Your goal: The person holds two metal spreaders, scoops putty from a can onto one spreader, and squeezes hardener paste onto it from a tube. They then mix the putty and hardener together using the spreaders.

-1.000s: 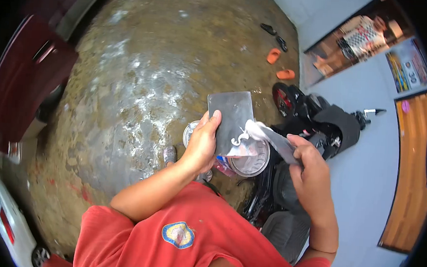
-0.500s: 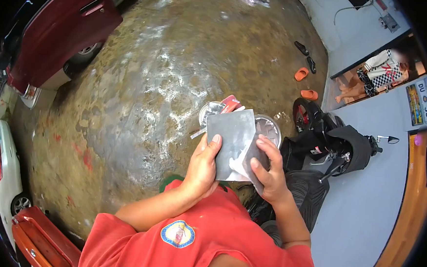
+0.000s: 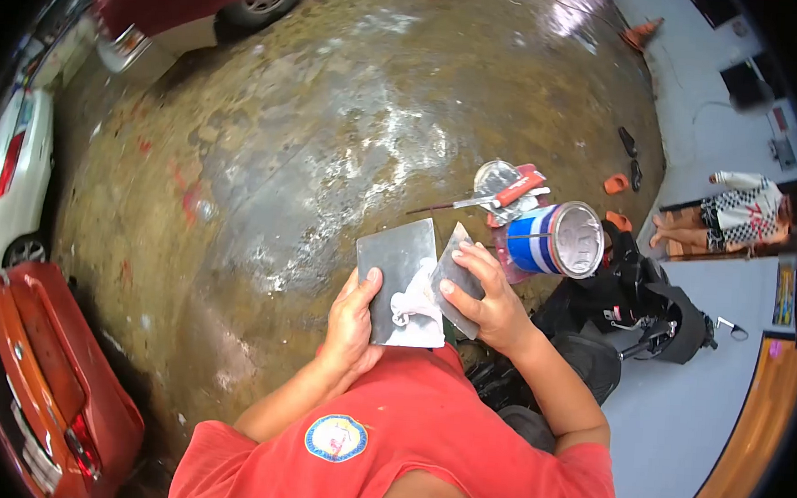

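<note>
My left hand [image 3: 352, 315] grips a flat grey mixing board [image 3: 390, 262] from its left side, thumb on top. A smear of white putty [image 3: 420, 307] lies on the board's lower right part. In my right hand [image 3: 491, 300] is a dark grey, thin putty spreader [image 3: 445, 277], held tilted with fingers on its face. The spreader's left edge is at the board's right side, close to the putty. Beyond my right hand stands an opened blue and white can [image 3: 530, 242], and beside it lies a red-handled tool [image 3: 519, 189] over a round lid [image 3: 492, 176].
A black motorcycle [image 3: 655, 306] stands to the right by the pale wall. Cars are at the left: a white one [image 3: 15, 171], a red-orange one [image 3: 73, 348] and a dark red one [image 3: 185, 3]. Orange slippers [image 3: 616, 183] lie near a doorway where a person [image 3: 743, 215] is.
The view has shifted, bringing more of the can and the red-orange car into sight. My right hand has turned the spreader, and more of the white putty on the board shows.
</note>
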The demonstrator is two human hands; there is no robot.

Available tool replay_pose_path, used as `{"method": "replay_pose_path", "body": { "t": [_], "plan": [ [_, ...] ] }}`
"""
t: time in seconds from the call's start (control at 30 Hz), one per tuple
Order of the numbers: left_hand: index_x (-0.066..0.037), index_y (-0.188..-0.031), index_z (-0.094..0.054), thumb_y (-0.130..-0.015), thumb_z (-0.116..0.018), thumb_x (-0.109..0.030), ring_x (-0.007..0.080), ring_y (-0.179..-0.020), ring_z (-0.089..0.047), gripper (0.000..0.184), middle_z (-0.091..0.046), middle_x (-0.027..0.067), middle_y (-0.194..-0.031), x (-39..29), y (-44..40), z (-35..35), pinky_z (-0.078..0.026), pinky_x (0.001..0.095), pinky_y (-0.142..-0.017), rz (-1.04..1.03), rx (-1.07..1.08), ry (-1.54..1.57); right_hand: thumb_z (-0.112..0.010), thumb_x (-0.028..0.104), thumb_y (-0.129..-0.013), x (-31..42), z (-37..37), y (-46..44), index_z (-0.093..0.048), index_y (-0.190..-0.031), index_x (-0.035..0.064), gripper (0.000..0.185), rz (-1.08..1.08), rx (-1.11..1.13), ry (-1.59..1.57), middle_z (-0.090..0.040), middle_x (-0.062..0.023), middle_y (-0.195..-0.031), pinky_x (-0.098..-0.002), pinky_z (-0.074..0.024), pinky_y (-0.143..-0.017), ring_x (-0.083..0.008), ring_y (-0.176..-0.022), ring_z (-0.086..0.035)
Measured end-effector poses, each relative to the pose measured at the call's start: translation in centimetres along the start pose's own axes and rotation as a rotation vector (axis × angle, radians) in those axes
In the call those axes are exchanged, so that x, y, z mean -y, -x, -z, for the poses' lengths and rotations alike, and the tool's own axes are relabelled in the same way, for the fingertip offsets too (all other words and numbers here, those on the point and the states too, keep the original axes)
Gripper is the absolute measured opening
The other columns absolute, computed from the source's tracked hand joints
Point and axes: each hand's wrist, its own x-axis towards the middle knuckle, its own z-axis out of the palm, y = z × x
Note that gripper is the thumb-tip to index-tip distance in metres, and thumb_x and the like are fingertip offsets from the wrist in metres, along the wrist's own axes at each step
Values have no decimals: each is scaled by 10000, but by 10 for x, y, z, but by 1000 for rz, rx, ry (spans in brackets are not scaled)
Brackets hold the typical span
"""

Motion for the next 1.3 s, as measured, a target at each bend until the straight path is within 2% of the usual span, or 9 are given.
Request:
{"method": "replay_pose_path", "body": {
  "t": [0.17, 0.3, 0.4, 0.53, 0.63, 0.77, 0.93, 1.03, 1.3],
  "plan": [
    [-75, -1307, -510, -1037, -503, -242, 209, -1024, -670, 318, -664, 80, -1157, -31, 49, 36, -557, 385, -892, -58, -28, 91, -687, 30, -794, 23, -32, -17, -584, -1317, 231, 569, 75, 49, 36, -457, -150, -1359, -535, -396, -1097, -391, -1276, -481],
    [-71, -1268, -528, -1058, -445, -283, 221, -947, -704, 310, -682, 96, -1118, -75, 95, 53, -591, 382, -812, -276, 42, 102, -611, -2, -849, 29, -82, 0, -521, -1373, 93, 540, -234, -17, -242, -494, -164, -1359, -404, -429, -1053, -359, -1233, -523],
    [-70, -1276, -510, -1063, -424, -285, 238, -966, -702, 314, -677, 114, -1132, -80, 107, 81, -589, 397, -834, -309, 15, 80, -498, 71, -958, 56, -115, 6, -488, -1378, 3, 425, -858, -420, -1234, -539, -139, -1346, -393, -417, -1062, -292, -1223, -549],
    [-88, -1324, -467, -1061, -421, -283, 265, -990, -690, 330, -657, 120, -1182, -62, 118, 102, -580, 423, -857, -244, -39, 60, -342, 397, -1041, 91, -114, -41, -400, -1459, 21, 565, -731, -497, -1836, -405, -264, -1503, -517, -428, -1066, -398, -1271, -531],
    [-58, -1300, -518, -1064, -414, -318, 241, -957, -698, 366, -679, 138, -1138, -59, 129, 99, -582, 382, -834, -239, 21, 182, -277, 492, -1044, 103, -93, -49, -545, -1339, 107, 554, -450, -168, -2326, -264, -343, -1548, -546, -536, -818, -431, -1098, -610],
    [-24, -1255, -590, -1065, -408, -361, 211, -920, -705, 427, -707, 143, -1074, -72, 129, 96, -577, 328, -791, -345, 119, 292, -263, 466, -1051, 105, -103, -39, -623, -1080, 64, 540, -285, -62, -2396, -269, -348, -1544, -542, -495, -916, -420, -1198, -554],
    [-58, -1207, -599, -1065, -411, -372, 228, -1027, -657, 393, -692, 88, -1054, -100, 84, 73, -509, 404, -926, -664, 152, 218, -360, 525, -974, 149, -132, -37, -483, -1419, 35, 673, -453, -105, -2269, -318, -327, -1533, -567, -299, -1137, -436, -1362, -405],
    [-95, -1332, -473, -1064, -412, -386, 244, -1159, -576, 400, -575, 80, -1299, -99, 62, 54, -440, 463, -1012, -807, -33, 260, -410, 570, -908, 180, -127, -50, -388, -1457, -48, 827, -594, -118, -2004, -329, -310, -1535, -563, -250, -1169, -441, -1430, -327],
    [-85, -1327, -451, -1070, -418, -347, 233, -1156, -580, 369, -567, 83, -1272, -90, 50, 58, -468, 425, -997, -889, -53, 166, -467, 501, -908, 181, -132, -17, -396, -1433, -43, 759, -716, -196, -2004, -453, -281, -1452, -515, -325, -1147, -425, -1346, -445]
  ]
}}
